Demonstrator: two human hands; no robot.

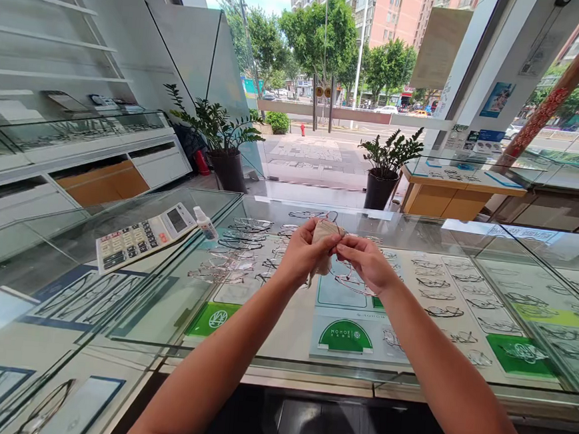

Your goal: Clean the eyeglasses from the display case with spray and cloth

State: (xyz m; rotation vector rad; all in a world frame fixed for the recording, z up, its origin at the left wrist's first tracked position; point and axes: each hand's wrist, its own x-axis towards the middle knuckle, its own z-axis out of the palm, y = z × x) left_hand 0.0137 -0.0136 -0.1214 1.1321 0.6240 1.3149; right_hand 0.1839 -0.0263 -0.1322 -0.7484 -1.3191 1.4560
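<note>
My left hand (pixel 303 250) is closed around a beige cloth (pixel 326 229), which hangs down below the fingers. Out of the top of the cloth pokes the thin rim of a pair of eyeglasses (pixel 334 216); the rest of them is mostly covered by cloth and fingers. With fingertips pinched together, my right hand (pixel 363 259) grips the eyeglasses at the cloth's right edge, close against the left thumb. Both hands are above a glass display counter (pixel 278 362), where rows of eyeglasses (pixel 242 243) lie under the glass.
On the counter's left stand a large calculator (pixel 142 235) and a small white spray bottle (pixel 205 224). Green brand signs (pixel 345 336) sit inside the case. Beyond are two potted plants (pixel 226 165), a glass door (pixel 323 106) and a wooden display cabinet (pixel 441 195).
</note>
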